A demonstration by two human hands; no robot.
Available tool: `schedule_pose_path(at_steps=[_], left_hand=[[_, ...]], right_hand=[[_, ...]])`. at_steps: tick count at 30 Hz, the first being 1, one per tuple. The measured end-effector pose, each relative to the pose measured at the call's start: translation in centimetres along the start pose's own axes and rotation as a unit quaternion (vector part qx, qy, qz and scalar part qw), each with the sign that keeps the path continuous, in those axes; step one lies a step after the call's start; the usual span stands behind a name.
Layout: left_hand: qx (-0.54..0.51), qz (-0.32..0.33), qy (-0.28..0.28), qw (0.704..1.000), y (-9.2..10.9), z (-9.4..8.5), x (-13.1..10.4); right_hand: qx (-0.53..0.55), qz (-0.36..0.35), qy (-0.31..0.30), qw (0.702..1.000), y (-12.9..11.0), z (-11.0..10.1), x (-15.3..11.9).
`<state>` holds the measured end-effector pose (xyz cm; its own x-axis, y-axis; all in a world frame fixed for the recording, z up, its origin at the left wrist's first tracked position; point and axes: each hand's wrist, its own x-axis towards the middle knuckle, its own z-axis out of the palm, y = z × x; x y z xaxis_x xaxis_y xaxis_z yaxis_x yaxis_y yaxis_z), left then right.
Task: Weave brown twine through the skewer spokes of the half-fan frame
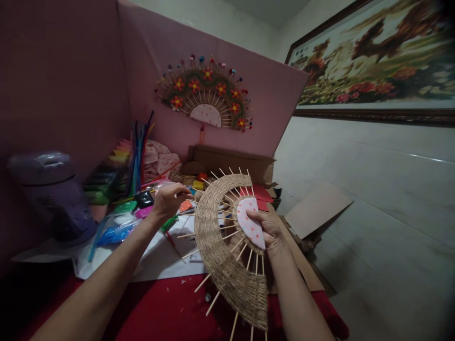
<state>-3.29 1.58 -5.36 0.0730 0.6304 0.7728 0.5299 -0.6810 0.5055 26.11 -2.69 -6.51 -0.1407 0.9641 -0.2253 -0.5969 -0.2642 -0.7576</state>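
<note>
Held tilted over the red-covered counter (152, 308), the woven fan (213, 237) has sticks (213, 303) jutting outward. At its right, the right hand (268, 227) has its grip pinching the fan's dotted half-circle (250, 220). Left of the fan, the left hand (168, 201) curls toward a stick's tip; whether its grip pinches anything, I cannot tell. Beyond the fan, a flowered fan (209, 87) sits against a pink panel (270, 104)

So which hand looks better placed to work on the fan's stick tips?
Probably the left hand: it is pinched close beside the stick tips along the outer edge of the fan. The right hand grips the spotted centre, so it seems suited to steadying.
</note>
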Motion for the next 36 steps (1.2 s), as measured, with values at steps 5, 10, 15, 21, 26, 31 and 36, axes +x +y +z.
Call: schedule_pose_path(at_steps=[5, 10, 15, 21, 26, 31, 36], left_hand=[[0.056, 0.053, -0.011, 0.997, -0.2, -0.7, 0.2], [0.050, 0.084, -0.032, 0.995, -0.1, -0.9, 0.4], [-0.015, -0.003, -0.081, 0.997, 0.3, -1.6, 0.5], [-0.188, -0.164, -0.212, 0.945, 1.0, -3.0, 0.8], [-0.267, -0.237, -0.232, 0.905, 0.7, -3.3, 0.6], [-0.357, -0.273, -0.210, 0.868, 0.7, -2.0, 0.3], [-0.365, -0.296, -0.193, 0.861, 1.4, -0.8, 0.0]], right_hand=[[-0.010, 0.044, -0.047, 0.998, 0.3, -0.5, 0.2], [-0.007, 0.099, -0.062, 0.993, 0.4, -0.8, 0.3], [-0.032, 0.114, -0.041, 0.992, 0.4, -0.4, -0.1], [-0.045, 0.152, -0.042, 0.986, 0.5, 0.5, -0.8], [-0.041, 0.130, -0.076, 0.988, 0.8, 0.5, -1.0], [-0.040, 0.111, -0.080, 0.990, 1.1, 0.8, -1.4], [-0.033, 0.101, -0.073, 0.992, 1.2, 1.0, -1.6]])
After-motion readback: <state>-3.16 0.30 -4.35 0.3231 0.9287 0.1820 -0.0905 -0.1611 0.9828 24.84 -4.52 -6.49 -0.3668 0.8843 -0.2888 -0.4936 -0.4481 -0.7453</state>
